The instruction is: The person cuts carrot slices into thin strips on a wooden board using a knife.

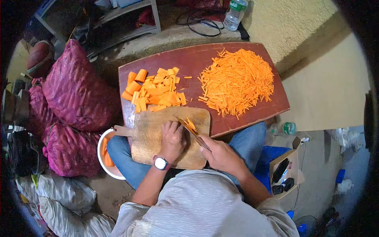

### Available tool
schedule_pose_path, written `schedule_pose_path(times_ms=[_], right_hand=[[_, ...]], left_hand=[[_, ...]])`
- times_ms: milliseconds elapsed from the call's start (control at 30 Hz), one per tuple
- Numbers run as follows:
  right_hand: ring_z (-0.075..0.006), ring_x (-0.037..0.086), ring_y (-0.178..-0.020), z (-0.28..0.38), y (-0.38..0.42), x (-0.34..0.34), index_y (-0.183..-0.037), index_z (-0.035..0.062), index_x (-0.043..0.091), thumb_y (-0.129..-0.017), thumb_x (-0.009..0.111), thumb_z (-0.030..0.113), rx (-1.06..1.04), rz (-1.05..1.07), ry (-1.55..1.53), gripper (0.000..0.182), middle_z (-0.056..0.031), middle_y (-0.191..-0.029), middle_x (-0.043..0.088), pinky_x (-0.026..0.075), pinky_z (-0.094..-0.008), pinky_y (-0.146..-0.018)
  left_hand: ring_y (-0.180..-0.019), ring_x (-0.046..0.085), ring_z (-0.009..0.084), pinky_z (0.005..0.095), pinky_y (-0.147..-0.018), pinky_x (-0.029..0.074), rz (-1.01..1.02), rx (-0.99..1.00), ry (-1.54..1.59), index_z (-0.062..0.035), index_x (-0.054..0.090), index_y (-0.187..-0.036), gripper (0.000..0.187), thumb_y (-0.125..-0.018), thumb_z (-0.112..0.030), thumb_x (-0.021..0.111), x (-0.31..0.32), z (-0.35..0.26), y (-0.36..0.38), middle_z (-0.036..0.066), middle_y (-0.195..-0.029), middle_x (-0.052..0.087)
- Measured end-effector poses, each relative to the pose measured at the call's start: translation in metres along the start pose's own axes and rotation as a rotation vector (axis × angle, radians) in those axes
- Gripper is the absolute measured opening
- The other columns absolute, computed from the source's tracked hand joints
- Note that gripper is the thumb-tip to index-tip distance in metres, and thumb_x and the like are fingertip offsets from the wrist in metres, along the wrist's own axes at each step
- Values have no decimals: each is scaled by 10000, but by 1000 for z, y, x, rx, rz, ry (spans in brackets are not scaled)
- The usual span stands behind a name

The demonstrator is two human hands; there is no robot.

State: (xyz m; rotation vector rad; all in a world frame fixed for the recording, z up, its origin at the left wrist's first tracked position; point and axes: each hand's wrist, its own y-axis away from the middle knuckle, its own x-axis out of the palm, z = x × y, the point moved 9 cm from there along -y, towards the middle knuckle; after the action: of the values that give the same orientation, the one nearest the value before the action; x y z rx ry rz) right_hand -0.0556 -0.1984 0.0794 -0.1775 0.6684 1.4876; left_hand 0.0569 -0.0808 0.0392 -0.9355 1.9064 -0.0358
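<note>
A wooden cutting board (150, 144) with a handle rests across my lap, overlapping the near edge of the red-brown table. My right hand (223, 157) grips a knife (199, 140) by its handle, the blade angled up and left over the board. Thin carrot sticks (191, 125) lie along the blade. Left of the blade, my left hand (172, 138) is closed, fingers curled down on the board; whatever is under them is hidden. Beyond the board sit cut carrot chunks and slices (158, 89). A large heap of carrot sticks (239, 81) covers the table's right side.
The red-brown table (193, 53) stands before me. A white basin (114, 172) with carrots is by my left knee. Pink mesh sacks (77, 89) and white sacks (65, 197) crowd the left. A plastic bottle (235, 15) stands behind; an open box (286, 173) sits right.
</note>
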Motion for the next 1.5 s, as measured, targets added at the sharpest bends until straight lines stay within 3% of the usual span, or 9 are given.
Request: schedule_pose_path(times_ms=[600, 767, 867, 1000, 1133, 1267, 1400, 1467, 1500], right_hand=[[-533, 708, -1106, -6, -6, 0, -1465, -32, 563, -1064, 618, 112, -66, -72, -56, 429, -344, -1179, 728, 580, -529, -917], [-433, 763, -1099, -3, -2, -14, -1430, -47, 592, -1075, 622, 110, -87, -104, -159, 389, -301, -1136, 744, 583, -463, -908], [-512, 726, -1112, 1, 12, -24, -1469, -45, 561, -1082, 619, 132, -49, -116, -167, 430, -347, -1149, 730, 581, -509, -914], [-434, 761, -1129, -1, 24, -11, -1447, -43, 597, -1091, 628, 157, -41, -96, -160, 409, -301, -1162, 752, 583, -452, -908], [-468, 753, -1110, -9, 18, -14, -1424, -6, 639, -1102, 621, 198, 64, -11, -120, 382, -322, -1159, 750, 587, -474, -902], [-414, 763, -1103, -45, 1, -70, -1380, -20, 666, -1108, 615, 204, -83, -416, 30, 356, -296, -1163, 759, 580, -460, -936], [-423, 751, -1140, -38, -1, -102, -1376, -39, 660, -1105, 614, 188, 113, -422, -22, 357, -297, -1184, 752, 576, -458, -959], [-224, 745, -986, -21, 2, -89, -1370, -51, 664, -1095, 642, 166, -134, -436, -46, 351, -206, -1074, 773, 571, -386, -876], [-224, 745, -986, -26, 3, -81, -1370, -51, 664, -1095, 642, 166, -134, -443, -47, 351, -206, -1074, 773, 571, -386, -876]], left_hand=[[-1072, 578, 405, 524, -945, 466, 12, -28, -12, 39, 754, -1159, 525, -639, -5, 812, -1, 1, -5, 175, -1111, 640], [-1044, 585, 388, 512, -910, 463, -54, -7, -2, 36, 757, -1070, 377, -699, -11, 807, -3, 5, -5, 162, -1065, 648], [-1021, 594, 385, 509, -904, 468, -64, -44, 15, 35, 749, -1016, 273, -749, 0, 793, -5, 4, -6, 164, -1045, 658], [-996, 614, 384, 506, -897, 477, -125, -66, 58, 26, 751, -975, 184, -794, 7, 776, -10, 10, -6, 169, -1007, 673], [-975, 634, 402, 507, -900, 487, -171, -112, 82, -6, 758, -940, 95, -845, -11, 757, -33, 28, -3, 168, -969, 684], [-1023, 624, 374, 511, -937, 466, -155, -139, -94, -26, 756, -979, 110, -870, -39, 758, -55, 45, -10, 143, -1024, 687], [-1107, 597, 359, 505, -962, 438, -167, -121, -202, -42, 759, -1036, 151, -895, -94, 770, -57, 66, -22, 129, -1128, 678], [-1115, 595, 362, 508, -954, 435, -166, -78, -263, -57, 757, -1105, 210, -901, -105, 770, -57, 64, -33, 132, -1153, 673], [-1115, 595, 362, 508, -954, 435, -167, -70, -262, -57, 757, -1105, 210, -901, -105, 770, -57, 63, -38, 132, -1153, 673]])
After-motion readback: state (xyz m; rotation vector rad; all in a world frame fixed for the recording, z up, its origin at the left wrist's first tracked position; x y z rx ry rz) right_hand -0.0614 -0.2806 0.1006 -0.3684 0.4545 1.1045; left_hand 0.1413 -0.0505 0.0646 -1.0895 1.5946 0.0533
